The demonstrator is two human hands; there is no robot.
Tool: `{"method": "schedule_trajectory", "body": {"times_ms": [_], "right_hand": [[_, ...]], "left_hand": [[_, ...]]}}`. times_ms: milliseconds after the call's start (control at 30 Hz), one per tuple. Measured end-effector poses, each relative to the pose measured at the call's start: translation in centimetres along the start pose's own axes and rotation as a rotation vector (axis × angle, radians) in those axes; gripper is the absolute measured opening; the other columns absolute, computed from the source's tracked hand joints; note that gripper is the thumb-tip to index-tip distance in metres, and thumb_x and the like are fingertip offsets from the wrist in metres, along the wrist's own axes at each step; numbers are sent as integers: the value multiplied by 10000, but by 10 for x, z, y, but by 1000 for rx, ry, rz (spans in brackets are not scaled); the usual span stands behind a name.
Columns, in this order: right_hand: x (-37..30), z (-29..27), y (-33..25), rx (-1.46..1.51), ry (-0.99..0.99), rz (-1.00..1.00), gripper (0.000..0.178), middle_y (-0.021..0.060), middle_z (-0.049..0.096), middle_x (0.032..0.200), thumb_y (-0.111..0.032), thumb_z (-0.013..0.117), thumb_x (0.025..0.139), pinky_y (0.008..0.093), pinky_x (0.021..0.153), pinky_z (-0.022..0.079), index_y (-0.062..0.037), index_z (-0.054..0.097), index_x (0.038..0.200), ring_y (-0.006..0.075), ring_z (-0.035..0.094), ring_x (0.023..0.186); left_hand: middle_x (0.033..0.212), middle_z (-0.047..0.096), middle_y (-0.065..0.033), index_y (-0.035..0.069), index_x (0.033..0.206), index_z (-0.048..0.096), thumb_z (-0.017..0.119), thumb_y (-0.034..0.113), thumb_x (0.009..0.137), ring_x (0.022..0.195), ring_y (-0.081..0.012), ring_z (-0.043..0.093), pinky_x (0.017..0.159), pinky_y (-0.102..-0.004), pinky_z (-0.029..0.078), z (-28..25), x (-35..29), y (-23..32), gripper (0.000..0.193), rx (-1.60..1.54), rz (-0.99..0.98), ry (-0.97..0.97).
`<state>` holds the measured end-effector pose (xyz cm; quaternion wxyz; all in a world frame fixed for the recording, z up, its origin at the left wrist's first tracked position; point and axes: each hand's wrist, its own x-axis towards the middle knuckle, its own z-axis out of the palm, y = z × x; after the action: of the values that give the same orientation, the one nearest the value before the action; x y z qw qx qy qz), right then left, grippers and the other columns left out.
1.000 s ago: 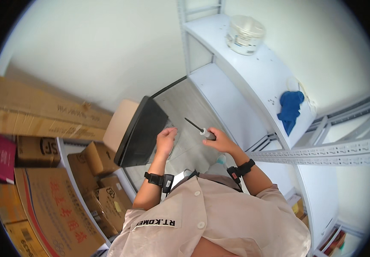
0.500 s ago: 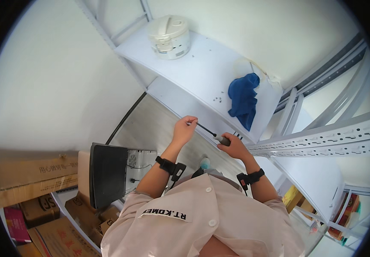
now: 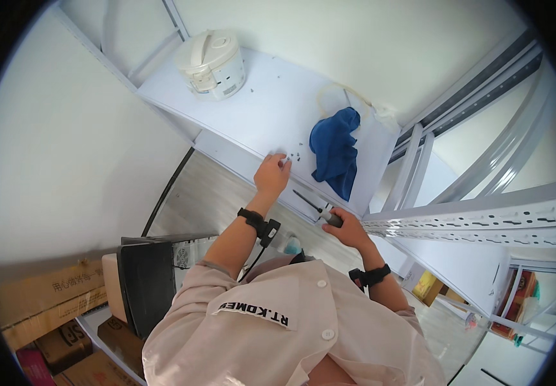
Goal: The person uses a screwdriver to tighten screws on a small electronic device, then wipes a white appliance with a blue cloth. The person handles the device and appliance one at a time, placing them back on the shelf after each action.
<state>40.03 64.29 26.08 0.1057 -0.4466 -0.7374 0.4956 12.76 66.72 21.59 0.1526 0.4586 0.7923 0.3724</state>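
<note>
White wall (image 3: pixel 65 135) filling ten o'clock, and here's the big white shelf (image 3: pixel 258 125), sweeping from eleven round to two. Grey floor (image 3: pixel 204 180) below it. A perforated metal beam (image 3: pixel 471 215) cuts across three o'clock, closing off that side beyond the right hand. Over at eight, a black-fronted case (image 3: pixel 142 276), with a long brown carton (image 3: pixel 52 293) farther out. Up on the shelf, a white rice cooker (image 3: pixel 210 67) sits at eleven, well clear of the hands; a rumpled blue cloth (image 3: pixel 337 151) lies at one, the nearest obstacle. Now the hands: the left (image 3: pixel 271 174), at twelve, fingers curled over the shelf's front edge, whether pinching anything I can't tell; the right (image 3: pixel 350 230), at four, wrapped round a grey-handled screwdriver (image 3: pixel 331 218), shaft towards ten. Smallest of all, dark bits of hardware (image 3: pixel 298 159) scattered between left fingertips and cloth.
</note>
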Motion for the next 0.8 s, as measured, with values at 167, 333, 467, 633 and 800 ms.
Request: {"method": "schedule_trajectory", "body": {"times_ms": [167, 333, 467, 633, 800], "right_hand": [[3, 0, 10, -11, -60, 31, 464, 152, 653, 935, -327, 760, 777, 362, 798, 489, -7, 625, 1086, 270, 622, 879], [8, 3, 13, -29, -68, 4, 471, 161, 658, 948, -335, 761, 774, 366, 802, 490, -11, 628, 1088, 288, 621, 883], [9, 1, 3, -44, -70, -5, 473, 167, 660, 956, -342, 761, 774, 371, 802, 491, -14, 628, 1089, 303, 627, 887], [7, -5, -18, -45, 33, -69, 444, 164, 670, 927, -326, 761, 785, 370, 768, 500, -36, 633, 1097, 309, 645, 846], [5, -11, -62, -33, -6, -160, 408, 160, 682, 884, -303, 762, 790, 354, 738, 506, -48, 654, 1090, 309, 654, 792]], "left_hand": [[885, 639, -17, 145, 992, 712, 683, 270, 870, 781, -208, 641, 664, -356, 509, 1, 1, 0, 177, -11, 50, 19], [860, 639, -22, 161, 943, 725, 700, 272, 856, 752, -228, 642, 644, -357, 503, 6, 7, 1, 143, 29, 65, 27], [858, 651, -32, 128, 938, 723, 710, 243, 855, 737, -201, 644, 632, -356, 497, 5, 3, 8, 143, 47, 41, 53], [908, 686, -29, 56, 970, 679, 664, 206, 919, 778, -133, 645, 655, -290, 489, -25, -14, 1, 159, -715, -236, -73], [1000, 695, -47, 41, 1040, 642, 634, 223, 962, 847, -128, 667, 709, -249, 513, -117, -67, 29, 197, -1012, -419, -230]]}}
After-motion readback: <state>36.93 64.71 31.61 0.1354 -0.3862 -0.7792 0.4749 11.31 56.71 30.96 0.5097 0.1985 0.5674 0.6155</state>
